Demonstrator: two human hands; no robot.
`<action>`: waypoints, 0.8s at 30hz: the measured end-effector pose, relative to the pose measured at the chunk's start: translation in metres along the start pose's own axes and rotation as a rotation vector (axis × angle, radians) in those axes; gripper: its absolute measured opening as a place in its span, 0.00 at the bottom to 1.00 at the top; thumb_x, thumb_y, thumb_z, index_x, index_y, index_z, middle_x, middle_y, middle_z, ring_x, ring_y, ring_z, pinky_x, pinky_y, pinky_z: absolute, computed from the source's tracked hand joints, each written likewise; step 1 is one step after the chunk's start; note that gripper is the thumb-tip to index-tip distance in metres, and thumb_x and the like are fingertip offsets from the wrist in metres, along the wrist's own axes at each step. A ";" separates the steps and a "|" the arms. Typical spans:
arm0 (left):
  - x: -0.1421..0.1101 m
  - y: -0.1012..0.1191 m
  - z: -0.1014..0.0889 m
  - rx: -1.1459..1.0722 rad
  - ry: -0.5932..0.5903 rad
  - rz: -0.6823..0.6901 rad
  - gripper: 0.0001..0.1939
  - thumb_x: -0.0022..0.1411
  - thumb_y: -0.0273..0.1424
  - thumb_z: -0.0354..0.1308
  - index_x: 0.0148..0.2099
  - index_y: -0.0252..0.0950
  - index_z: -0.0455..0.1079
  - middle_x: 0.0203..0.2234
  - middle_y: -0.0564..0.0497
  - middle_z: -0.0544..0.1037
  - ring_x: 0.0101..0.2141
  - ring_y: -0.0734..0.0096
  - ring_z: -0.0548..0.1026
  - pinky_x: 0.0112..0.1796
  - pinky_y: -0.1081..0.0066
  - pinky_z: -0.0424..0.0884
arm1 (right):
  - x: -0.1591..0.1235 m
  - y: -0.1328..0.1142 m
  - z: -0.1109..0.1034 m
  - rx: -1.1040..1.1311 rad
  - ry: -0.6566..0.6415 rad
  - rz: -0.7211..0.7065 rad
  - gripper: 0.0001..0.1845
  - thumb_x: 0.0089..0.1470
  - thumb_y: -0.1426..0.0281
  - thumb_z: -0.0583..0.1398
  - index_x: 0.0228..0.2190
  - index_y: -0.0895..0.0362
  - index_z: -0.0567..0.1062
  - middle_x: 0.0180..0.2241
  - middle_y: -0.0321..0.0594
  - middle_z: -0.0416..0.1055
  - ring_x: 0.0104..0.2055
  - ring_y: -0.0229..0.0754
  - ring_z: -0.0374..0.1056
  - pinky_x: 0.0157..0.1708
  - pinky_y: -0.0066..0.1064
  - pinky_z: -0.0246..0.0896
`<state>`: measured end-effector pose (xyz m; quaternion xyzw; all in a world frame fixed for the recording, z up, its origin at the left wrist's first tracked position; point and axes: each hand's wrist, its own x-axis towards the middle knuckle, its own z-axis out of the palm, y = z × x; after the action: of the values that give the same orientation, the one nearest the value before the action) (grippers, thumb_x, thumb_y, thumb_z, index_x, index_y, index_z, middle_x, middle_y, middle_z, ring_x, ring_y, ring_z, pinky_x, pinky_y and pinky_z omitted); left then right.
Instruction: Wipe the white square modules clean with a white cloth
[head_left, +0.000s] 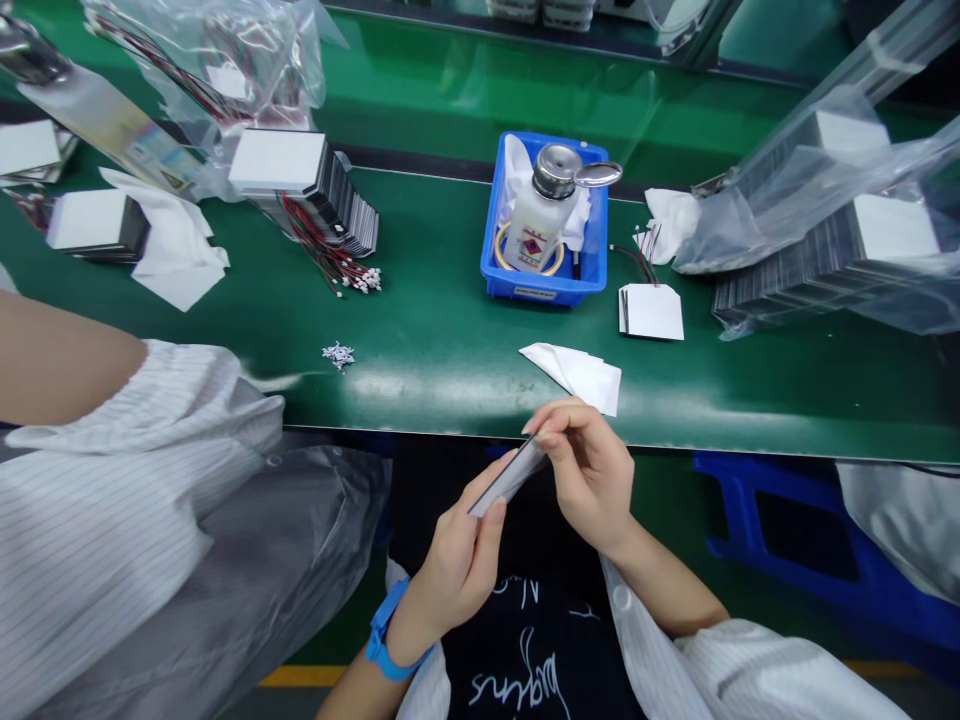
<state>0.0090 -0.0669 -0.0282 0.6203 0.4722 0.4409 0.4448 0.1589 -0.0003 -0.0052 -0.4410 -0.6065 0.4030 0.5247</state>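
Just in front of the bench's edge, both my hands hold a thin white panel (pixel 508 482) with a dark edge, tilted so that it shows narrow. My left hand (pixel 459 555) pinches its lower end between thumb and fingers. At the upper end, the fingertips and thumb of my right hand (pixel 589 470) are closed on it. A folded white cloth (pixel 581 375) lies on the bench just beyond my right hand. Farther back sits a small stack of white panels (pixel 652 312) with thin red and black wires.
A blue bin (pixel 546 292) holds a pump bottle (pixel 534 225). Wired panel stacks (pixel 277 160) and small white bits (pixel 339 355) lie left; bagged panels (pixel 825 240) stand right. A co-worker's sleeve (pixel 135 450) is close on the left. A blue stool (pixel 787 530) is below.
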 end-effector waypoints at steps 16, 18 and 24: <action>-0.004 -0.002 -0.003 -0.129 0.032 -0.140 0.23 0.72 0.27 0.48 0.67 0.43 0.60 0.56 0.47 0.75 0.56 0.62 0.73 0.53 0.71 0.74 | 0.007 0.005 -0.009 0.408 0.044 0.280 0.08 0.65 0.67 0.57 0.33 0.54 0.71 0.31 0.34 0.66 0.26 0.32 0.59 0.29 0.29 0.54; -0.006 -0.005 -0.005 -0.140 0.034 -0.152 0.22 0.72 0.28 0.49 0.66 0.42 0.62 0.56 0.47 0.75 0.56 0.61 0.73 0.53 0.70 0.74 | 0.009 0.007 -0.010 0.551 -0.051 0.338 0.07 0.64 0.66 0.58 0.33 0.54 0.71 0.32 0.34 0.67 0.26 0.31 0.59 0.28 0.28 0.53; -0.019 -0.012 -0.015 -0.100 0.011 -0.143 0.23 0.71 0.27 0.49 0.67 0.43 0.60 0.55 0.49 0.76 0.55 0.61 0.74 0.53 0.69 0.75 | 0.009 0.006 -0.006 0.759 -0.236 0.431 0.08 0.60 0.60 0.62 0.38 0.51 0.73 0.35 0.35 0.68 0.25 0.32 0.58 0.27 0.29 0.52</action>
<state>-0.0109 -0.0820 -0.0390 0.5595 0.4951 0.4345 0.5030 0.1645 0.0102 -0.0073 -0.2845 -0.3658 0.7445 0.4806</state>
